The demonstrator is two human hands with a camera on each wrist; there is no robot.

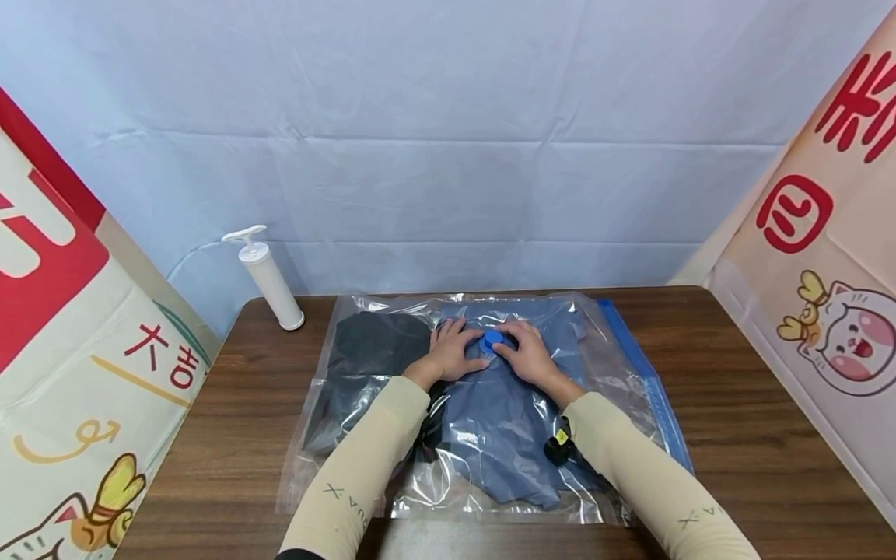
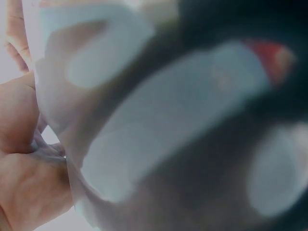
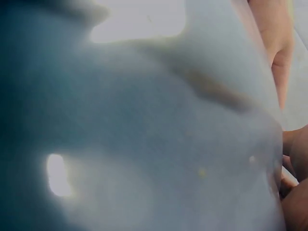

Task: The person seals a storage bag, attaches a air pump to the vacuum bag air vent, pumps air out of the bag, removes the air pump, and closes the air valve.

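A clear plastic vacuum storage bag (image 1: 609, 342) lies flat on the table with dark clothing (image 1: 381, 342) on its left side and blue clothing (image 1: 490, 435) in its middle. On its upper surface sits a round blue valve cap (image 1: 493, 337). My right hand (image 1: 530, 356) has its thumb and index finger on either side of the cap, pinching it. The left hand (image 1: 448, 354) rests on the film just left of the valve, its fingers spread and its index fingertip near the cap. Both wrist views are mostly blurred film, with the hands partly visible at the edges.
A white hand pump (image 1: 271, 284) stands upright at the table's back left corner. The bag's blue seal strip (image 1: 647, 381) runs along its right side. Brown wooden tabletop (image 1: 756, 404) extends to either side, with a pale cloth backdrop (image 1: 434, 194) behind it.
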